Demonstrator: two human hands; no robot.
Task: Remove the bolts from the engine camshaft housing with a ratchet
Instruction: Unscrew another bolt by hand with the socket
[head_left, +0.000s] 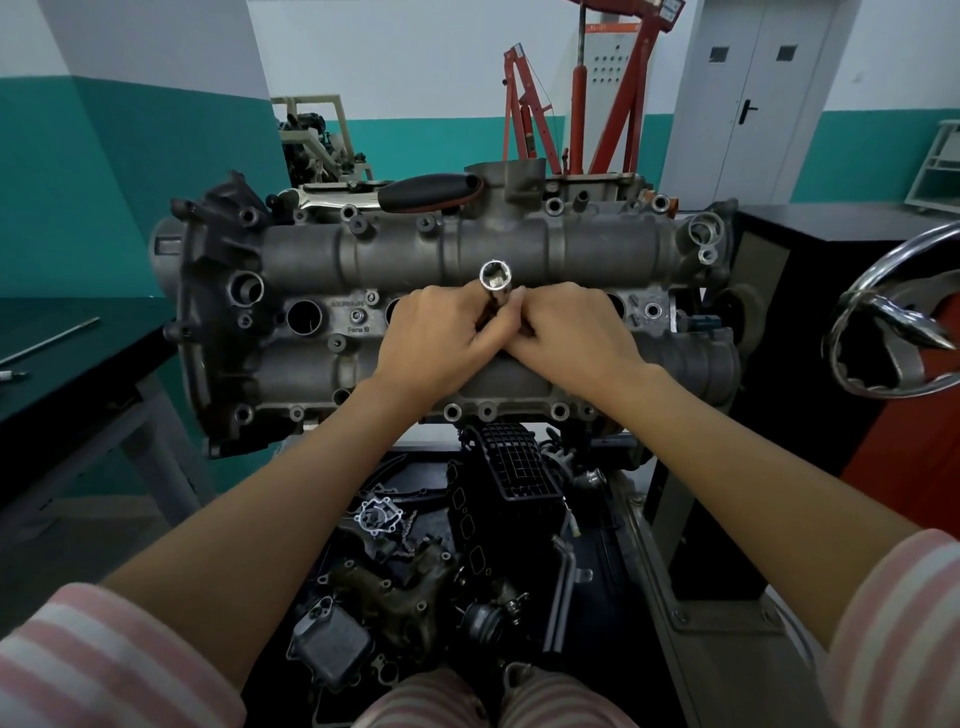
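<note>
Nearest the camera, two pink-and-white striped sleeves (104, 660) frame the view, and both bare forearms reach forward and inward so the wrists converge over the engine. Below them, a dark tray (597, 545) holds loose engine parts, among them a black ribbed intake piece (519, 462) and a small silvery gasket-like part (378, 515).

Further out, the grey camshaft housing (405, 249) lies across the middle of the scene. The two hands meet over its centre, knuckles up and pressed side by side. The left hand (441, 332) has its fingers curled round a shiny metal socket (496, 278), whose open end points up toward the camera; the right hand (576, 332) pinches the same socket from the right, its fingertips touching the left hand's. What lies under the hands is hidden.

On the far edge of the housing rests the ratchet (395, 196), with its black handle to the right and chrome head to the left, untouched by either hand.

At left stands a dark tabletop (78, 374) with a thin rod on it; at right, a chrome handwheel (893, 322). Beyond, a red engine hoist (582, 104) stands before the teal-and-white wall.
</note>
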